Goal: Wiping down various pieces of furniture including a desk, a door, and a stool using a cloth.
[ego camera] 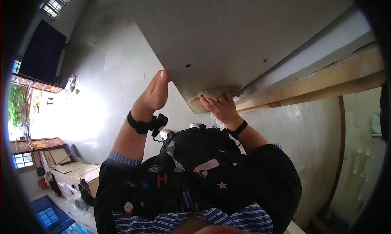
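Observation:
My right hand (220,108) presses a folded beige cloth (210,95) against the near end of a large grey flat panel (220,35), fingers spread over the fabric. Part of the cloth sticks out past my fingertips to the right. Two small round fittings (188,65) are set in the panel beyond the cloth. My left hand (156,92) is at the panel's left edge, thumb pointing away from me. Its other fingers are mostly hidden, so whether it grips the edge is unclear. A black strap with a small device (158,124) is around my left wrist.
Pale floor tiles (122,66) extend on the left towards a bright open doorway (39,109). Along the panel's right side runs a yellowish wooden beam (308,90). Cardboard boxes (76,170) and a broom (74,151) stand at the lower left. A dark blue board (42,52) is farther off.

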The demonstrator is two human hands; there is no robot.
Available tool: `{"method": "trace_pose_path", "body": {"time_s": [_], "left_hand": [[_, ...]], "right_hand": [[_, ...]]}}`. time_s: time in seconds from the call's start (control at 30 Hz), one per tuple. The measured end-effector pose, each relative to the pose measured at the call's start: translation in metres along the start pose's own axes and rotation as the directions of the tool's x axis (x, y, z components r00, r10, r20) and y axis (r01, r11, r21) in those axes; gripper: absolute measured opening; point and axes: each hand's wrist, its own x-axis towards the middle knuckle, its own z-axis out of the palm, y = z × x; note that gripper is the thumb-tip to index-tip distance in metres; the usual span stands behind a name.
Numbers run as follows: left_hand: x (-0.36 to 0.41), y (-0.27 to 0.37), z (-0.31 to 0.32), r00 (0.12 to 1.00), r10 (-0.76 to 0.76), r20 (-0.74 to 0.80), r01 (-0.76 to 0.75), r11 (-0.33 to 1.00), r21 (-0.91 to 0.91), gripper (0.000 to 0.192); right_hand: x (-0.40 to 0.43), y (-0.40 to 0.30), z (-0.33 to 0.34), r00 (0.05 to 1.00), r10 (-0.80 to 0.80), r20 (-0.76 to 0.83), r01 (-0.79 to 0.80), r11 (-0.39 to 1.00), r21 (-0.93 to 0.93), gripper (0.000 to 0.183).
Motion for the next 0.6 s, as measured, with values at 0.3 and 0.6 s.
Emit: {"method": "trace_pose_path", "body": {"time_s": [0.3, 0.6], "left_hand": [[0.014, 0.017, 0.017, 0.984, -0.001, -0.176, -0.003, 1.000, -0.026, 0.066], [0.019, 0.005, 0.013, 0.987, -0.041, -0.158, 0.050, 0.997, 0.051, 0.060]], "right_hand": [[0.089, 0.052, -0.117, 0.938, 0.138, -0.317, -0.160, 0.986, -0.043, 0.063], [0.054, 0.005, -0.015, 0.916, 0.200, -0.347, -0.212, 0.977, 0.002, 0.062]]}}
